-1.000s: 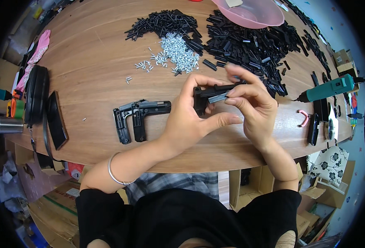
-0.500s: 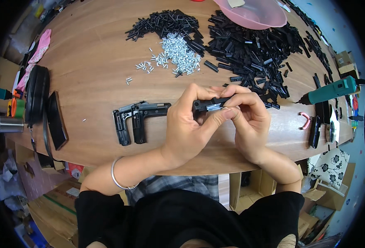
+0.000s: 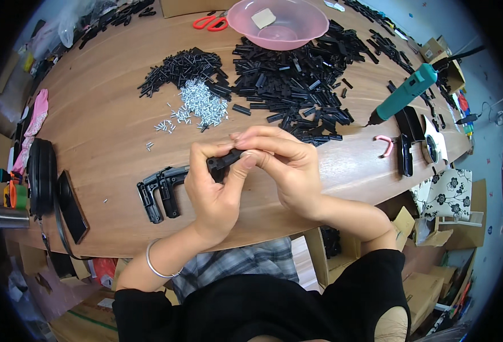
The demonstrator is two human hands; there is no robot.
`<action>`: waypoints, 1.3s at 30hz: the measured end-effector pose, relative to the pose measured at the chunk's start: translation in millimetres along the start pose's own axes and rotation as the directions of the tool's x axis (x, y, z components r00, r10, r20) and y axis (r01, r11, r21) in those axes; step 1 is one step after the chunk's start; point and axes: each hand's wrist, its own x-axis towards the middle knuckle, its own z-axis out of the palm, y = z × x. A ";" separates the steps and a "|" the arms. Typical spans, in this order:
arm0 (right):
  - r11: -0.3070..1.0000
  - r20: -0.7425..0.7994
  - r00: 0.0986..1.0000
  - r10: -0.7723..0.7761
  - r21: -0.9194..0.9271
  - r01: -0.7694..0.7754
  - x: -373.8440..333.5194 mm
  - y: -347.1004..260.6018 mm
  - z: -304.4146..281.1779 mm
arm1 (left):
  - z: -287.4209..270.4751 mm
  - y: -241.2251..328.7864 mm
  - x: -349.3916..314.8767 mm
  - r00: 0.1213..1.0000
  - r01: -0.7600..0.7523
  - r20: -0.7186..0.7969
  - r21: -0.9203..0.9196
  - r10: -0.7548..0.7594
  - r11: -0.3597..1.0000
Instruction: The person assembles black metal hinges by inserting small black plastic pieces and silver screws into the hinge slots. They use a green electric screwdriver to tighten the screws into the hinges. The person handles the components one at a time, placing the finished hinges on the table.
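Observation:
In front of me a small black plastic part (image 3: 222,163) is held between both hands. My left hand (image 3: 210,194) is closed round its left end, thumb along the near side. The fingertips and thumb of my right hand (image 3: 291,165) pinch its other end, so that end is hidden. Just left of my left hand lie two black L-shaped pieces (image 3: 166,196), side by side and partly covered by the hand. Beyond my hands is a heap of small silver screws (image 3: 203,102).
Past the screws are a pile of black pins (image 3: 183,71) and a larger heap of black parts (image 3: 297,80). A pink bowl (image 3: 280,37) and red-handled scissors (image 3: 210,23) stand behind. At right are a teal electric screwdriver (image 3: 405,94) and a pink hook (image 3: 385,145); a phone (image 3: 72,206) lies left.
The whole view has swung, so the table things sit further left and the scissors show fully. Both hands still hold the black part; its shiny silver strip no longer shows.

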 end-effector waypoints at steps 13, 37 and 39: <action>0.135 -0.146 0.958 -0.248 -0.984 -0.116 180.1 65.3 -209.6 | -127.5 -16.1 36.3 0.992 -0.004 0.085 0.740 -0.088 0.673; 0.333 -0.164 0.948 -0.274 -0.941 -0.067 87.2 5.4 -144.8 | 1.4 -12.7 25.4 0.712 0.690 0.372 -0.527 -0.596 0.495; 0.245 -0.214 0.953 -0.215 -0.956 -0.159 88.9 12.7 -165.0 | -0.3 -11.2 26.0 0.679 0.728 0.423 -0.497 -0.600 0.473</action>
